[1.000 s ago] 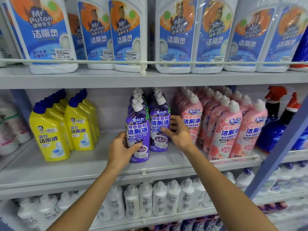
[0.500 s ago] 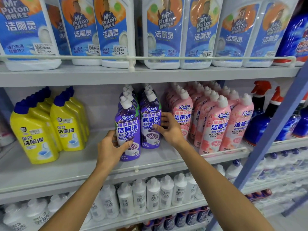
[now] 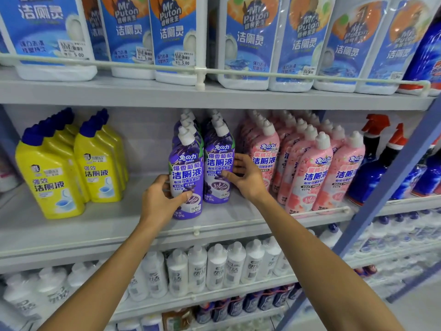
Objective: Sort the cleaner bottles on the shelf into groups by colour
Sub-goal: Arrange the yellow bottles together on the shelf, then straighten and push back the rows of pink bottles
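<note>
Middle shelf (image 3: 95, 225), read from nine o'clock to three o'clock. Two rows of yellow bottles (image 3: 50, 177) stand at nine o'clock, well apart from the centre. The left hand (image 3: 162, 201) grips the front purple bottle (image 3: 187, 177), its fingers curled round the left side and the thumb on the label. Just at its two o'clock stands the second purple bottle (image 3: 219, 168), which heads its own row. The right hand (image 3: 245, 180) holds that one, thumb across the label and fingers curled round its right flank. The pink bottles (image 3: 310, 177) crowd in at three o'clock, and the blue spray bottles (image 3: 372, 173) beyond them. The step appears to be squaring up the purple group. Next, probably, both front bottles need pressing into line without nudging the pink rows.
</note>
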A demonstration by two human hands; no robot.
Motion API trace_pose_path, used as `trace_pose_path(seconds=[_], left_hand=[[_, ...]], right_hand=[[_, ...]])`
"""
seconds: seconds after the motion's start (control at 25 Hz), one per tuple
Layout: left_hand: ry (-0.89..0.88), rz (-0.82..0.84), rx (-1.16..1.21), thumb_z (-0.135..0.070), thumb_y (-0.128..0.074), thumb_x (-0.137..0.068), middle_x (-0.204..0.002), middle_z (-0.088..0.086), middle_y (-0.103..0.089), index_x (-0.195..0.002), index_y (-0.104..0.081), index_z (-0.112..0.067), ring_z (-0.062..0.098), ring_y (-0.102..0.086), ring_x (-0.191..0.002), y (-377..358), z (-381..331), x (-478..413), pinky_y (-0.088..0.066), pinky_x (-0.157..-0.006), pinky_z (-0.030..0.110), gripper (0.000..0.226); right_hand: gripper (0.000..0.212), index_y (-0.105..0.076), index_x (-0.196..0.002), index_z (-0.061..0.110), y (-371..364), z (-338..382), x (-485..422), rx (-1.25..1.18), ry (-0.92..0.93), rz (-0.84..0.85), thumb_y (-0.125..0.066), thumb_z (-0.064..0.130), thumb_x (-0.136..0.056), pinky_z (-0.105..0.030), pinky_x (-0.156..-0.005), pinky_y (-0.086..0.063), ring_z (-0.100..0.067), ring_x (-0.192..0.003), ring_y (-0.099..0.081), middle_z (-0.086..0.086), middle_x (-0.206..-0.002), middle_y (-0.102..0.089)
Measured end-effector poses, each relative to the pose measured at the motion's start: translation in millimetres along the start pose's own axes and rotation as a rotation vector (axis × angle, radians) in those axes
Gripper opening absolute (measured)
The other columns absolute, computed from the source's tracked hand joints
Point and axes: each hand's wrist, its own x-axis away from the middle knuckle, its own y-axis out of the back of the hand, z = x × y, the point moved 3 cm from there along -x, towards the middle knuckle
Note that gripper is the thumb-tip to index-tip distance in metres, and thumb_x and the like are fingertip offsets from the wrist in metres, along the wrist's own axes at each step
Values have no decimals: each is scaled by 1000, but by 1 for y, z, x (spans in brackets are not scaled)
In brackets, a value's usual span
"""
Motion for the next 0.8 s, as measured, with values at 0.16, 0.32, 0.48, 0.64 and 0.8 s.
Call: trace_pose_path(seconds=[0.16, 0.32, 0.48, 0.64, 0.8], left_hand=[[0, -51, 73, -15, -87, -76, -98, -9, -67, -114, -59, -14, -1, -65, -89, 8, -7, 13, -52, -68, 12, 47], [-45, -137, 101, -16, -88, -76, -112, -4, -66, -125, -59, -10, 8, -65, -99, 9, -25, 40, -55, -85, 26, 57], [-28, -130, 106, -17, -89, -75, -114, -10, -62, -131, -56, -17, -15, -61, -93, -22, -58, 68, -49, -78, 8, 65], [-4, -190, 60, -31, -93, -69, -128, -3, -59, -133, -54, -30, 4, -58, -106, -58, -81, 96, -52, -93, 31, 75], [-68, 3, 185, -15, -91, -72, -137, -6, -56, -140, -49, -30, 12, -58, -121, -112, -117, 122, -53, -93, 28, 81]], right_hand=[[68, -52, -139, 6, 14, 9, 15, -32, 23, 53, -86, 15, -81, -12, -82, -52, 12, -99, -63, 4, -116, -65], [79, -48, -146, 14, 49, 25, 45, -43, 110, 127, -87, 26, -78, -11, -91, -49, 13, -114, -58, 7, -133, -61], [87, -47, -149, 22, 106, 27, 78, -77, 149, 177, -87, 37, -72, -25, -104, -51, -1, -128, -56, 8, -141, -58], [80, -48, -145, 30, 173, 18, 103, -64, 163, 178, -88, 27, -76, -30, -106, -50, 1, -127, -56, 15, -138, -59], [82, -45, -150, 34, 231, -2, 117, -55, 151, 153, -85, 37, -78, -36, -107, -50, -4, -132, -53, 12, -145, -55]])
